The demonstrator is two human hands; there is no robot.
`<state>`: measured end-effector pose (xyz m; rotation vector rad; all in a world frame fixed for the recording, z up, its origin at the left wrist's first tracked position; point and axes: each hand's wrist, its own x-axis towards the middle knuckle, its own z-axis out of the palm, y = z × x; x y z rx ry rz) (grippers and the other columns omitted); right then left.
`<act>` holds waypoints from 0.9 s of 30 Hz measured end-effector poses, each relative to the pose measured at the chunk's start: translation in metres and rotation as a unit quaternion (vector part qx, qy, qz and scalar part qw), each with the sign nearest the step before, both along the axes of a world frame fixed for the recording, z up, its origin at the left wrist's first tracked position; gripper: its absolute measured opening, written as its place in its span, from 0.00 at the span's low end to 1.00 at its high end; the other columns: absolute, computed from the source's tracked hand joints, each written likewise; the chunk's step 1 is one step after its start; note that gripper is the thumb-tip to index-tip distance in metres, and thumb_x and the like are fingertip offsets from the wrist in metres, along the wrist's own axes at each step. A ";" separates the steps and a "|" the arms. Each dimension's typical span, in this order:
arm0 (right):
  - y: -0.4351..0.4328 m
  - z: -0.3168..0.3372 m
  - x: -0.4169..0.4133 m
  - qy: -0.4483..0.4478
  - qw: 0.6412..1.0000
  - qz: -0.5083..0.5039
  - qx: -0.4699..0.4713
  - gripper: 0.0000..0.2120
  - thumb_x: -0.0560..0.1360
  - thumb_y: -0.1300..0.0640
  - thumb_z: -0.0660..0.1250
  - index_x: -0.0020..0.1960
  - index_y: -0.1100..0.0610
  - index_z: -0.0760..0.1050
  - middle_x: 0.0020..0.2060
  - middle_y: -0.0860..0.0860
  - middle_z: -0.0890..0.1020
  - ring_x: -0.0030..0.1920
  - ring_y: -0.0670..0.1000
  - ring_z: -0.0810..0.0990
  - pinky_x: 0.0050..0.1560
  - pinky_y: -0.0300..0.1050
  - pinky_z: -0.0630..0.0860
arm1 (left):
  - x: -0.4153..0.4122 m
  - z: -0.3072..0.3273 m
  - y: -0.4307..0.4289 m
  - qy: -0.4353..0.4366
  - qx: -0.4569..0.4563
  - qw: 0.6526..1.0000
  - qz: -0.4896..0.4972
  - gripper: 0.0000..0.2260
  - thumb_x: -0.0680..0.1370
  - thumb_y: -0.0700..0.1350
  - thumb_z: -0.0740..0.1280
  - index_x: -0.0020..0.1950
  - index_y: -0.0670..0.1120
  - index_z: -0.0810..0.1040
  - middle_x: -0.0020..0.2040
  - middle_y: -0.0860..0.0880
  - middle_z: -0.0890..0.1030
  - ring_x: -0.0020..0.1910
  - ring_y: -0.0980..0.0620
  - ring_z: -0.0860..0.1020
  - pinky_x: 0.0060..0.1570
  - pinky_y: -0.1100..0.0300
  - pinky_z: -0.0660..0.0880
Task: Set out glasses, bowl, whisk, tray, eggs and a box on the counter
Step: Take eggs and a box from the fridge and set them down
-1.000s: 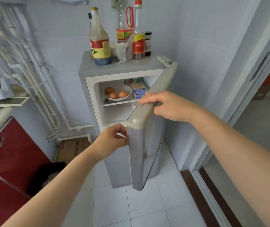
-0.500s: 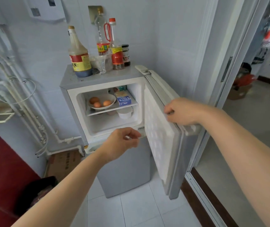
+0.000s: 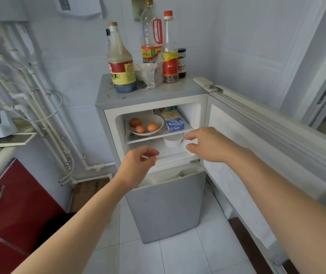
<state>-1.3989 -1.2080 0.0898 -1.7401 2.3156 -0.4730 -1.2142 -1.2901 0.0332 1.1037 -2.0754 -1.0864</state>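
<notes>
The small grey fridge's (image 3: 166, 204) upper compartment stands open. On its shelf sits a white bowl (image 3: 159, 120) holding three brown eggs (image 3: 152, 127), with a blue and white box (image 3: 175, 125) to the right of it. A white tub (image 3: 173, 142) rests below the shelf. My left hand (image 3: 136, 167) hovers empty in front of the compartment's lower edge, fingers loosely curled. My right hand (image 3: 207, 144) is open just in front of the shelf, near the tub and box, holding nothing.
The upper door (image 3: 257, 135) is swung wide to the right. Several sauce bottles (image 3: 121, 62) stand on the fridge top. White pipes (image 3: 29, 99) run down the left wall. A red cabinet (image 3: 9, 204) and counter edge are at left.
The door swung fully open to the right. My right hand let go of the door and moved in front of the shelf. My left hand rose slightly toward the compartment.
</notes>
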 end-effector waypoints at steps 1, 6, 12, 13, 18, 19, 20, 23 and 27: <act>-0.013 -0.005 0.003 -0.012 1.000 0.005 -0.007 0.15 0.76 0.56 0.61 0.59 0.63 0.74 0.59 0.60 0.77 0.57 0.60 0.76 0.58 0.55 0.73 | 0.003 -0.002 -0.013 -0.003 -0.001 1.000 0.010 0.06 0.77 0.40 0.64 0.50 0.48 0.79 0.44 0.48 0.81 0.40 0.52 0.77 0.34 0.69 0.72; -0.080 -0.027 0.010 -0.056 0.997 0.007 -0.051 0.15 0.77 0.56 0.62 0.62 0.59 0.74 0.60 0.56 0.77 0.56 0.56 0.76 0.55 0.46 0.72 | 0.012 -0.017 -0.078 -0.042 -0.005 0.999 0.021 0.07 0.77 0.40 0.63 0.50 0.48 0.79 0.46 0.47 0.82 0.40 0.51 0.77 0.35 0.69 0.70; -0.143 -0.058 0.010 -0.102 0.993 0.001 -0.055 0.14 0.77 0.57 0.63 0.61 0.58 0.75 0.58 0.56 0.79 0.58 0.55 0.77 0.59 0.49 0.73 | 0.004 -0.035 -0.132 -0.055 -0.008 0.998 0.020 0.07 0.77 0.41 0.63 0.50 0.49 0.79 0.45 0.46 0.82 0.35 0.50 0.74 0.32 0.66 0.69; -0.153 -0.062 0.008 -0.103 0.993 0.001 -0.054 0.15 0.76 0.57 0.63 0.62 0.58 0.74 0.59 0.56 0.79 0.59 0.55 0.76 0.59 0.48 0.73 | 0.000 -0.037 -0.139 -0.049 -0.008 0.999 0.020 0.07 0.77 0.41 0.62 0.50 0.49 0.79 0.45 0.46 0.82 0.37 0.48 0.75 0.33 0.65 0.69; -0.200 -0.084 -0.004 -0.094 0.993 0.017 -0.072 0.16 0.76 0.57 0.63 0.64 0.55 0.73 0.60 0.56 0.78 0.60 0.57 0.76 0.59 0.49 0.72 | -0.024 -0.052 -0.172 -0.032 -0.030 0.998 0.038 0.08 0.77 0.41 0.62 0.49 0.50 0.80 0.44 0.46 0.82 0.41 0.43 0.77 0.32 0.66 0.70; -0.210 -0.090 -0.006 -0.086 0.993 0.026 -0.079 0.16 0.76 0.58 0.63 0.63 0.56 0.74 0.59 0.56 0.79 0.59 0.57 0.76 0.59 0.49 0.72 | -0.029 -0.057 -0.178 -0.029 -0.045 0.998 0.043 0.08 0.77 0.40 0.62 0.48 0.50 0.80 0.44 0.46 0.82 0.40 0.45 0.77 0.31 0.68 0.69; -0.220 -0.096 -0.010 -0.074 0.992 0.034 -0.091 0.14 0.76 0.58 0.63 0.62 0.56 0.75 0.59 0.56 0.79 0.59 0.57 0.76 0.58 0.50 0.72 | -0.035 -0.062 -0.184 -0.022 -0.063 0.997 0.048 0.08 0.77 0.40 0.62 0.48 0.50 0.80 0.44 0.47 0.82 0.40 0.48 0.77 0.32 0.71 0.69; -0.246 -0.117 -0.020 -0.050 0.991 0.043 -0.115 0.13 0.76 0.59 0.64 0.60 0.58 0.76 0.58 0.57 0.78 0.58 0.58 0.75 0.58 0.51 0.71 | -0.049 -0.081 -0.200 0.009 -0.094 0.993 0.067 0.08 0.77 0.38 0.62 0.47 0.49 0.80 0.44 0.53 0.81 0.42 0.58 0.76 0.39 0.78 0.68; -0.279 -0.144 -0.035 -0.012 0.989 0.057 -0.134 0.15 0.74 0.58 0.65 0.60 0.59 0.75 0.60 0.58 0.76 0.59 0.60 0.74 0.58 0.51 0.71 | -0.062 -0.106 -0.212 0.028 -0.106 0.990 0.091 0.09 0.77 0.38 0.62 0.46 0.50 0.79 0.42 0.58 0.79 0.40 0.61 0.75 0.39 0.76 0.68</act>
